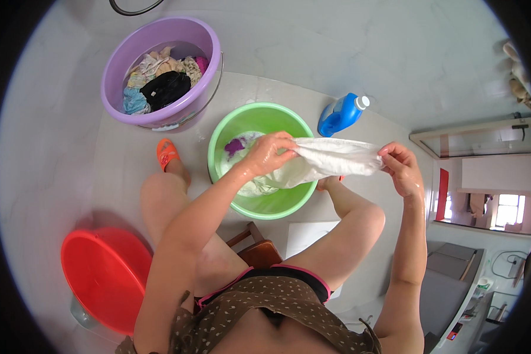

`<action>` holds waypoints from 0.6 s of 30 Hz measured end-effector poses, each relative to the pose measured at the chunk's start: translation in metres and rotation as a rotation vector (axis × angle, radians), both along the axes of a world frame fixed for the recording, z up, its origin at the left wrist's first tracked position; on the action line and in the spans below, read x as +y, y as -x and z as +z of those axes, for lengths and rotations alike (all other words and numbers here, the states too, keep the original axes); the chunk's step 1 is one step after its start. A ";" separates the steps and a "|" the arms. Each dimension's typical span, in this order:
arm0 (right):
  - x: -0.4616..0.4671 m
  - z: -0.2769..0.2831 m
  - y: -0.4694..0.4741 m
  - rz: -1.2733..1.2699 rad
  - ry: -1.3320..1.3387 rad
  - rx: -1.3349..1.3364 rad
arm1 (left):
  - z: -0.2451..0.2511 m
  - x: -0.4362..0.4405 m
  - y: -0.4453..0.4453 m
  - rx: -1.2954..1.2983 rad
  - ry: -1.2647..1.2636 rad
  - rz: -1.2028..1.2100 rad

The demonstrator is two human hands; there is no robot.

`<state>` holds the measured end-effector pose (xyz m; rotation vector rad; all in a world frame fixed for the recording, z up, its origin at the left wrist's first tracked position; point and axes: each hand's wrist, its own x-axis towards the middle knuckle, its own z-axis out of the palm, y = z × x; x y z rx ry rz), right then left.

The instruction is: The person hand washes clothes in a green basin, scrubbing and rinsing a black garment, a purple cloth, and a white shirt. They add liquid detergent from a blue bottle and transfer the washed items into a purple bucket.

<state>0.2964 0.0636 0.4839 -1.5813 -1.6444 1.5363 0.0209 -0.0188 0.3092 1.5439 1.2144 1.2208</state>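
A wet white cloth garment (336, 155) is stretched between my two hands above a light green basin (272, 211). My left hand (270, 152) pinches one end over the middle of the basin. At the other end, beyond the basin's right rim, my right hand (400, 167) grips the fabric between thumb and fingers. Part of the cloth hangs down into the basin. Inside lie suds, more pale wet fabric (259, 188) and a purple piece of cloth (234, 147). Both hands look wet.
A purple bucket (115, 113) with soaking clothes (166, 88) stands at the upper left. Behind the basin is a blue detergent bottle (340, 114) with a white cap. A red basin (101, 274) leans at lower left. A small wooden stool (259, 254) shows beneath me; a grey cabinet (447, 278) is at right.
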 end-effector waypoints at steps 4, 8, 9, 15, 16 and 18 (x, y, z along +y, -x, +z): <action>-0.002 -0.017 -0.001 0.213 -0.458 -0.413 | 0.030 0.002 0.019 -0.243 0.129 -0.107; -0.016 -0.018 0.020 0.307 -0.531 -0.479 | 0.042 -0.001 0.035 -0.470 0.194 -0.089; -0.020 -0.017 0.027 0.369 -0.528 -0.482 | 0.042 -0.001 0.038 -0.538 0.211 -0.091; -0.027 -0.012 0.033 0.495 -0.446 -0.472 | 0.036 0.001 0.052 -0.863 0.162 -0.169; -0.025 -0.017 0.032 0.477 -0.459 -0.256 | 0.035 0.001 0.051 -0.931 0.158 -0.173; -0.023 -0.033 0.034 0.286 -0.277 0.230 | 0.032 0.002 0.047 -1.080 0.180 -0.145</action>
